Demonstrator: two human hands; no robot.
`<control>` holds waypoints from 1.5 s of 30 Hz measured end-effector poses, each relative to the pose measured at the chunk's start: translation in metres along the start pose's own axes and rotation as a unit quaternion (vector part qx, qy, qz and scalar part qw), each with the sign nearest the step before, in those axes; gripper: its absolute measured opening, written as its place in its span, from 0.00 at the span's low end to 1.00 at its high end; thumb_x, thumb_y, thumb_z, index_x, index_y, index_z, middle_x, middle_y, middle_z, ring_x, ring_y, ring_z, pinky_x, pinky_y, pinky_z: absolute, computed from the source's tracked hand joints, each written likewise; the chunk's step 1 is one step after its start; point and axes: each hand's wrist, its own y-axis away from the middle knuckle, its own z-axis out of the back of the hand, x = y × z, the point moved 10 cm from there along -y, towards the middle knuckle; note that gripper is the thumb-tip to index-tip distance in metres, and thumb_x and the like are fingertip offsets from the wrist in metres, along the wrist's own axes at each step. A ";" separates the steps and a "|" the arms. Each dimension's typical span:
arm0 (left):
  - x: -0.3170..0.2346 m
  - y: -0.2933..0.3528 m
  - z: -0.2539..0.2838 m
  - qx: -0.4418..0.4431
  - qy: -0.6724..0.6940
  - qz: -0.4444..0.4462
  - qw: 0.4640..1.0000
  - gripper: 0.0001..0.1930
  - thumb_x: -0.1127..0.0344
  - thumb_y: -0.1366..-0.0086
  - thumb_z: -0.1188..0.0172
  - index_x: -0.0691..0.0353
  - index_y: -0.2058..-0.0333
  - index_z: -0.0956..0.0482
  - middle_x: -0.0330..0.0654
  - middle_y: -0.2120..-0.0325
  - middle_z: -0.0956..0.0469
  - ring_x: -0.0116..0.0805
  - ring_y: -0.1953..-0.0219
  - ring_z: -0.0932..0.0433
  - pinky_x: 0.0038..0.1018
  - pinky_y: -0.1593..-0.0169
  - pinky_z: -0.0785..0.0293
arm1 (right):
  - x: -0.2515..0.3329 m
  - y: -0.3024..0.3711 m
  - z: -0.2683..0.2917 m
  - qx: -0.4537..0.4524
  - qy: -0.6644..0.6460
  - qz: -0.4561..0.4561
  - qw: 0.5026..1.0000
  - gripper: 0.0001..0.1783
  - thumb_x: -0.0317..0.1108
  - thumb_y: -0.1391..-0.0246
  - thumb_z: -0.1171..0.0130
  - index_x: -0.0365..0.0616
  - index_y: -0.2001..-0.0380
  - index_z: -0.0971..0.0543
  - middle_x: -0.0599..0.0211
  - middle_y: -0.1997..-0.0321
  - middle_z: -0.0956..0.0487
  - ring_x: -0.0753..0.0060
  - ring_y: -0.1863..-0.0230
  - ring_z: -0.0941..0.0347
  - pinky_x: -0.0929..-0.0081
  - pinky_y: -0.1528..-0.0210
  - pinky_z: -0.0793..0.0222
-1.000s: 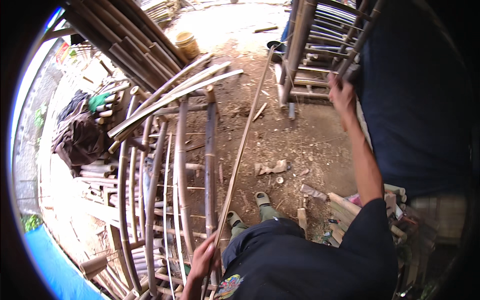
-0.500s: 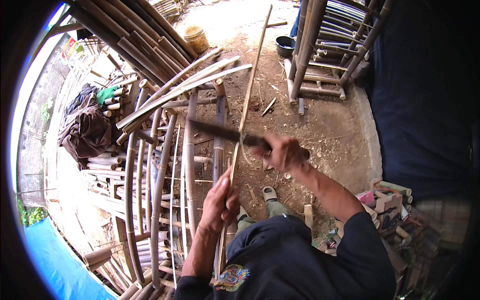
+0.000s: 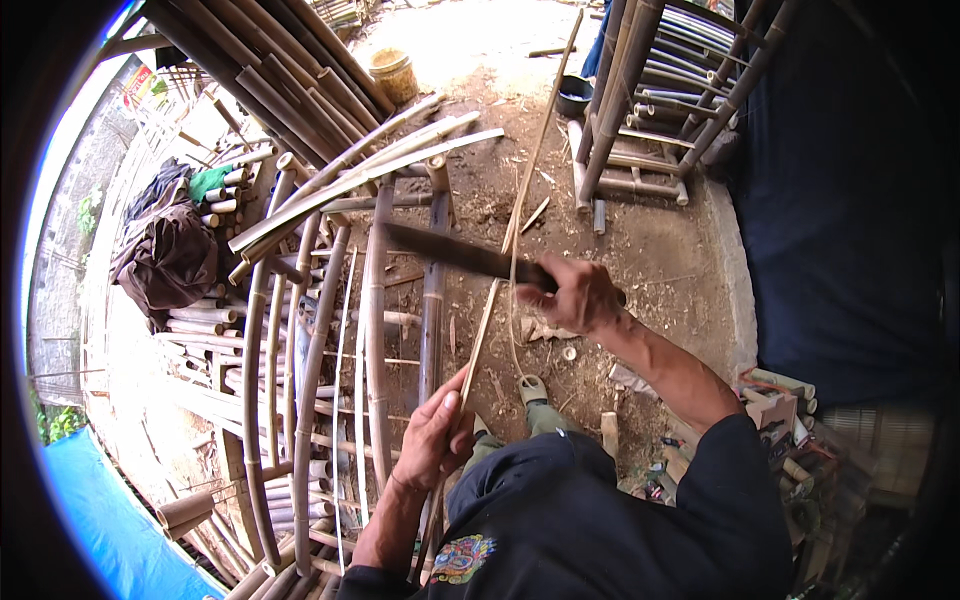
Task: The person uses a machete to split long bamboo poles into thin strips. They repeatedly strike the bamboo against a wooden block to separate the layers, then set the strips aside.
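Observation:
My left hand (image 3: pixel 437 430) is closed round the near part of a long, thin bamboo strip (image 3: pixel 484 332), which slants away toward the far ground. My right hand (image 3: pixel 580 294) grips the handle of a machete (image 3: pixel 450 250). Its dark, broad blade points left and lies across the strip, ahead of my left hand. Around the blade the strip parts, and a thin peeled sliver (image 3: pixel 514 318) hangs down toward my foot. The blade's edge at the contact is too blurred to make out.
A bamboo frame (image 3: pixel 375 330) stands close on my left, with split bamboo lengths (image 3: pixel 350 190) across its far end. Bamboo poles (image 3: pixel 290 70) lean behind it. A yellowish bucket (image 3: pixel 393 76), a dark basin (image 3: pixel 573 97) and a bamboo rack (image 3: pixel 640 160) stand farther off. Shavings litter the dirt floor (image 3: pixel 660 270).
My right hand and the machete have shifted slightly right. The strip's far end has swung right, and a longer sliver now hangs off it by the blade. My left hand keeps its hold, slightly lower.

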 end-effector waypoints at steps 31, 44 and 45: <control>-0.008 -0.017 0.041 -0.058 -0.283 -0.034 0.957 0.22 0.55 0.27 0.54 0.64 0.43 0.29 0.38 0.83 0.25 0.22 0.83 0.28 0.17 0.80 0.35 | -0.101 0.003 0.017 0.003 0.044 -0.191 0.981 0.38 0.74 0.43 0.67 0.49 0.80 0.31 0.77 0.89 0.38 0.83 0.92 0.43 0.75 0.95 0.44; -0.012 -0.030 -0.007 -0.051 -0.242 -0.088 0.965 0.24 0.58 0.28 0.50 0.64 0.38 0.35 0.28 0.86 0.38 0.16 0.87 0.41 0.16 0.83 0.47 | -0.035 0.023 -0.003 0.004 0.086 -0.025 0.996 0.43 0.75 0.44 0.68 0.43 0.71 0.24 0.74 0.89 0.35 0.80 0.93 0.40 0.71 0.95 0.40; -0.010 -0.026 -0.005 -0.055 -0.251 -0.083 0.963 0.24 0.58 0.28 0.50 0.64 0.38 0.35 0.28 0.86 0.37 0.16 0.86 0.41 0.16 0.83 0.47 | -0.061 0.020 -0.002 0.007 0.086 -0.068 0.994 0.42 0.74 0.43 0.66 0.42 0.71 0.24 0.73 0.89 0.34 0.79 0.92 0.39 0.72 0.94 0.40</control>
